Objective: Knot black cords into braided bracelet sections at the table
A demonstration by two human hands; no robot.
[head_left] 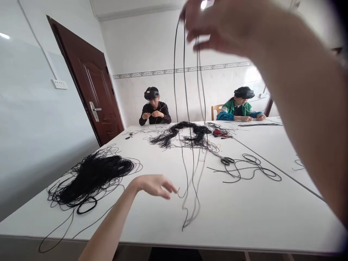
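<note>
My right hand (220,27) is raised high near the camera, fingers pinched on the top ends of several thin black cords (187,108) that hang straight down to the white table (244,217). Their lower ends trail and curl on the tabletop near the front edge. My left hand (154,185) hovers low over the table just left of the hanging cords, fingers spread and slightly curled, holding nothing. A big tangled pile of black cord (89,177) lies to the left of that hand.
Another heap of black cord (187,136) lies mid-table, with black scissors (227,160) and looped cords (252,168) to the right, red-handled scissors (220,133) farther back. Two people sit at the far side working on cords. A brown door (92,94) stands at left.
</note>
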